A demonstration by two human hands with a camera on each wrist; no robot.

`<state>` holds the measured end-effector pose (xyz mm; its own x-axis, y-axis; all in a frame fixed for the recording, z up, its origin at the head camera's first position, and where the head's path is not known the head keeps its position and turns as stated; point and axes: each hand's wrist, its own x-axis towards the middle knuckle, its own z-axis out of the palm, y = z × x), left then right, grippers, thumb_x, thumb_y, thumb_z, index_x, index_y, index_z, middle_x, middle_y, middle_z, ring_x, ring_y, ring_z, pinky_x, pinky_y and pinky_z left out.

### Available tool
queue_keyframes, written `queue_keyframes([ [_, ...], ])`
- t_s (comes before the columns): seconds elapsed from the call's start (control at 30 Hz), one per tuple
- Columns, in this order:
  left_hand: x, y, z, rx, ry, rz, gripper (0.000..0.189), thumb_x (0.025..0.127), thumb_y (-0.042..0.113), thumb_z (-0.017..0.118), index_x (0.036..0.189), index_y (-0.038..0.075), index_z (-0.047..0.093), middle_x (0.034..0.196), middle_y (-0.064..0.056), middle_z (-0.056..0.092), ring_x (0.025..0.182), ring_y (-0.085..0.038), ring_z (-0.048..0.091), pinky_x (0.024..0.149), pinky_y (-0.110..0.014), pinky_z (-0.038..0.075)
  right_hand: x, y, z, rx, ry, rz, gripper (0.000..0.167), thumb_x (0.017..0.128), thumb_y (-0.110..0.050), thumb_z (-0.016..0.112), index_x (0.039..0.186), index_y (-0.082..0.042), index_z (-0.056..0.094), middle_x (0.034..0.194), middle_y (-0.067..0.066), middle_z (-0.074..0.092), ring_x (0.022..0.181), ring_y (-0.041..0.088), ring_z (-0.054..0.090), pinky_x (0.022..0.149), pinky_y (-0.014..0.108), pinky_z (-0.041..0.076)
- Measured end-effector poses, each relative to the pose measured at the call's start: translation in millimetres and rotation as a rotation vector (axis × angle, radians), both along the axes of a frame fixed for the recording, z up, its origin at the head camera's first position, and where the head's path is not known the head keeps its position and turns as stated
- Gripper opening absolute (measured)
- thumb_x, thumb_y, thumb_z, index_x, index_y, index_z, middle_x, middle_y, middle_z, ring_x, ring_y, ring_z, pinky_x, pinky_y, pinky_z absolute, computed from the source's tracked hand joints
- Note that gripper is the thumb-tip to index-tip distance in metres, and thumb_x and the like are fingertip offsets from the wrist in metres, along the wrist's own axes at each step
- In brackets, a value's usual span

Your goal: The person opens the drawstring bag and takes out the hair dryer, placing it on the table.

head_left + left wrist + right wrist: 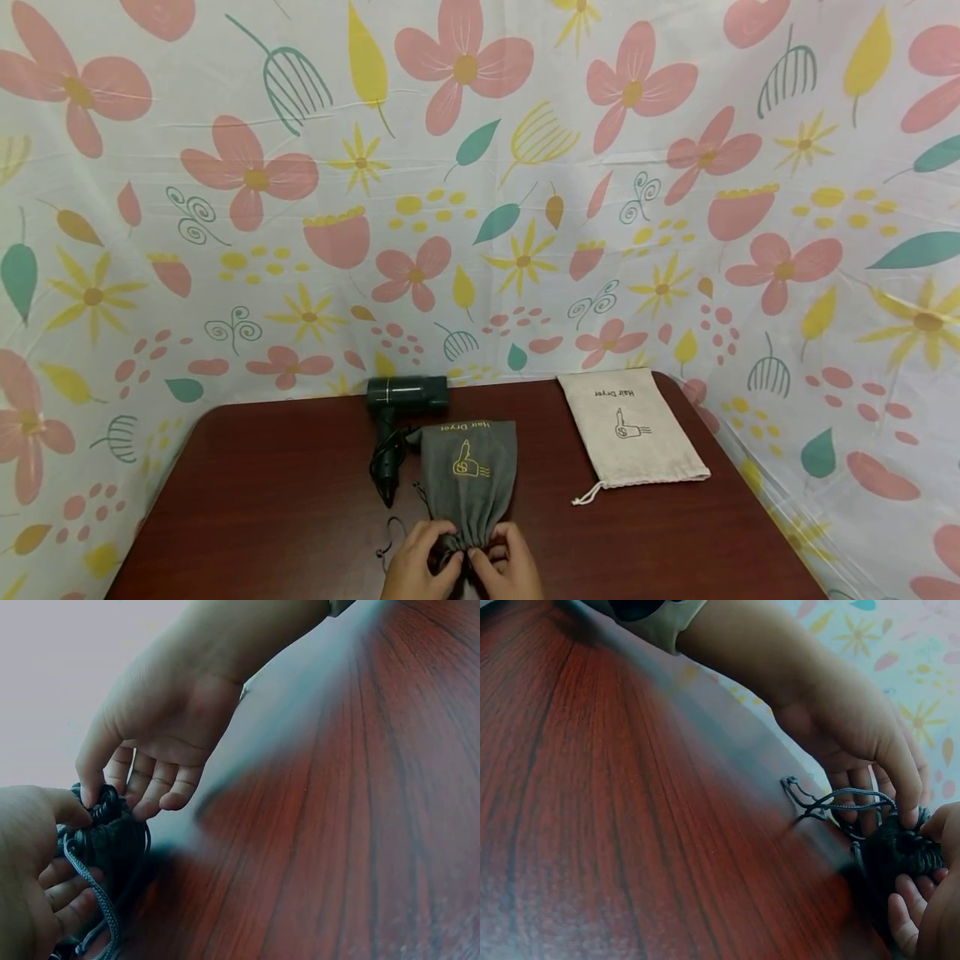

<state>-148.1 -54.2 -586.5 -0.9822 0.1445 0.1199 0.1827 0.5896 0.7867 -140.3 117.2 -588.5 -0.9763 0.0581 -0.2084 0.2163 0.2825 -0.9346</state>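
Observation:
A dark grey drawstring bag [468, 475] lies on the table, its "Hair Dryer" lettering and yellow dryer drawing upside down. Its neck, bunched into pleats, faces the person. My left hand [420, 560] pinches the bunched mouth on one side, thumb on top. On the other side my right hand [510, 562] pinches it too, the thumbs close together. Both wrist views show the puckered opening [112, 825] between the hands. A braided drawstring [97, 892] hangs by the left hand [26, 862]; cord loops [840, 799] also stick out in the right wrist view.
Beyond the grey bag, a dark green hair dryer [408, 394] lies with its cord bundled at the handle [387, 467]. A cream drawstring bag [630, 429] lies flat at the right. The dark red wooden table [285, 483] meets a flower-patterned cloth [465, 208] behind it.

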Motion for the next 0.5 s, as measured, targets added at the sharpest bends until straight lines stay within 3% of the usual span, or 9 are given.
queue_keyframes([
  [0.23, 0.6, 4.0, 1.4, 0.003, -0.025, 0.049, 0.022, 0.088, 0.026, 0.077, 0.107, 0.025, 0.066, 0.097, 0.005, 0.059, 0.071, 0.004, 0.045, 0.06, -0.021, 0.04, -1.8, -1.0, -1.4, 0.002, 0.058, -0.012, 0.033, 0.089, -0.022, 0.073, 0.104, -0.006, 0.049, 0.087, 0.006, 0.063, 0.074, 0.008, 0.062, 0.063, 0.023, 0.051],
  [0.5, 0.5, 4.8, 5.7, 0.015, -0.087, 0.064, 0.02, 0.087, 0.025, 0.076, 0.102, 0.021, 0.064, 0.093, 0.005, 0.058, 0.07, 0.003, 0.048, 0.06, -0.022, 0.042, -0.7, -3.4, -3.1, -0.048, 0.071, -0.046, 0.032, 0.09, -0.02, 0.073, 0.104, -0.005, 0.049, 0.092, 0.006, 0.06, 0.074, 0.006, 0.06, 0.064, 0.023, 0.052],
])
